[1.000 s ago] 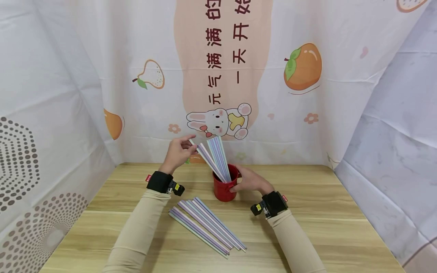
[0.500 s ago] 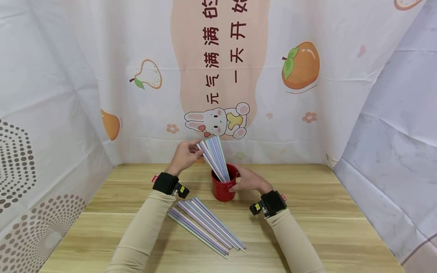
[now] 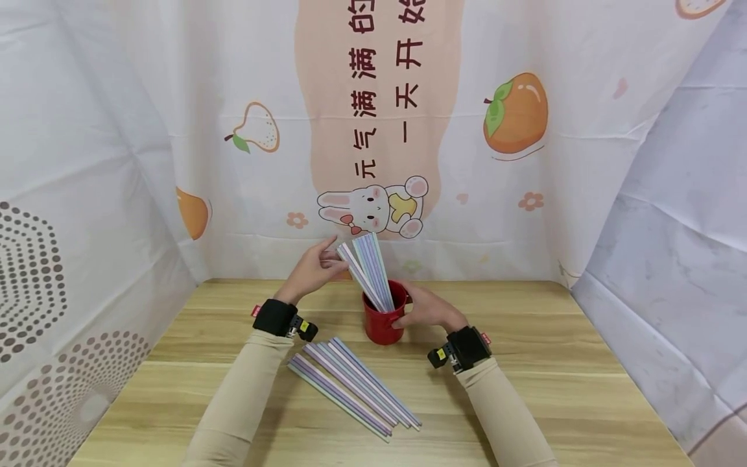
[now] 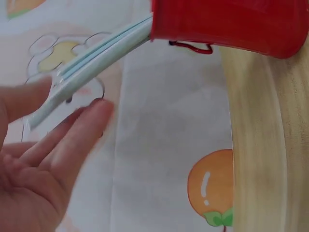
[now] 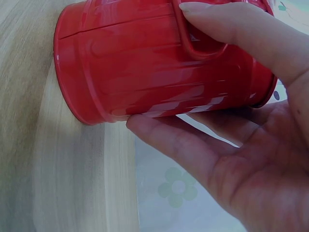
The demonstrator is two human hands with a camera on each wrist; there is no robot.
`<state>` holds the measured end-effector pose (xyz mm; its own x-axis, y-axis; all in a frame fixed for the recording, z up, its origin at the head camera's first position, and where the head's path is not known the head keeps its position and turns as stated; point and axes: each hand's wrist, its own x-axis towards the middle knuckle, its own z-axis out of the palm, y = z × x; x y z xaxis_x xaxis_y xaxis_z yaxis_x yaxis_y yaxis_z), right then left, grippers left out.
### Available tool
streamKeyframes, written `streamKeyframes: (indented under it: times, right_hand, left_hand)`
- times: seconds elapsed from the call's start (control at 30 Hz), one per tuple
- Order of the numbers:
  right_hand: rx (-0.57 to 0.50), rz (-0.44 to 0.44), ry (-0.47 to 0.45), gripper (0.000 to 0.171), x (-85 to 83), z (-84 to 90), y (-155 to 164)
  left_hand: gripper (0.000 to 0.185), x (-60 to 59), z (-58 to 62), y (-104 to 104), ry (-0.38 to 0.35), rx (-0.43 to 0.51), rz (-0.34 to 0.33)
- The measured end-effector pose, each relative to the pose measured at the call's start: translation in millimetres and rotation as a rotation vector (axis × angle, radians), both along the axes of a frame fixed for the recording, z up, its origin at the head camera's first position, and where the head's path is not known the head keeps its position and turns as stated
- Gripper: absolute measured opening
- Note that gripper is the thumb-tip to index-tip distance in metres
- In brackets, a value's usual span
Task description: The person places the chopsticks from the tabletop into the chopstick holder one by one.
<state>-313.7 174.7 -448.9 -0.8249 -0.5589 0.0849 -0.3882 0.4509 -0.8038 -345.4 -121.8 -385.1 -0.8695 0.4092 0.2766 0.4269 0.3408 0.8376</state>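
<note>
Sticks (image 3: 364, 386) on table (image 3: 554, 363), curtain (image 3: 251, 194) behind, left fingers (image 4: 83, 134) parted, right fingers (image 5: 169, 141) holding red cup (image 3: 380, 329)

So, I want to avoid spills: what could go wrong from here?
The red cylindrical mug might tip if the right hand lets go, since thin pastel sticks lean high out of it.
The left hand, close to their tops, could knock some out.
Loose pastel sticks on the wooden table may roll if brushed.
</note>
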Motion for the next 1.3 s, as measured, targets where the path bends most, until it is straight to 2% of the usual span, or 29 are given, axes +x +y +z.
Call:
streamKeyframes:
  times: [0.1,0.17,0.3,0.4,0.47,0.63,0.8,1.07,1.17,1.3]
  right_hand:
    - [-0.002,0.001,-0.008,0.085,1.2,0.1,-1]
    - [-0.004,-0.003,-0.015,0.086,1.7,0.7,-1]
    - [-0.006,-0.003,-0.014,0.089,1.9,1.2,-1]
    - [-0.009,0.001,-0.004,0.089,1.3,1.6,0]
    - [-0.012,0.010,0.005,0.089,1.2,1.6,0]
    - [-0.020,0.033,0.014,0.086,0.7,0.1,-1]
    - [-0.019,0.029,0.011,0.086,-0.4,-0.4,-1]
    - [-0.013,0.017,-0.001,0.087,-0.6,2.8,0]
    - [-0.012,0.022,0.006,0.087,-0.2,1.7,0]
    - [-0.014,0.027,0.018,0.087,0.2,-0.7,1]
  left_hand:
    - [0.061,4.3,-7.0,-13,-0.124,-0.035,-0.090]
    - [0.049,6.9,-15.0,-21,-0.182,-0.116,-0.160]
    - [0.033,12.1,-34.9,-28,-0.147,-0.341,-0.272]
    - [0.026,14.7,-51.9,-25,-0.095,-0.443,-0.338]
    - [0.025,16.6,-62.4,-22,-0.082,-0.482,-0.382]
    - [0.026,20.5,-81.9,-18,-0.106,-0.479,-0.471]
    - [0.023,23.2,-87.4,-17,-0.116,-0.473,-0.466]
    - [0.014,25.2,-85.1,-18,-0.132,-0.459,-0.453]
    - [0.010,25.6,-85.3,-21,-0.122,-0.438,-0.456]
    - [0.007,25.7,-82.0,-26,-0.070,-0.416,-0.465]
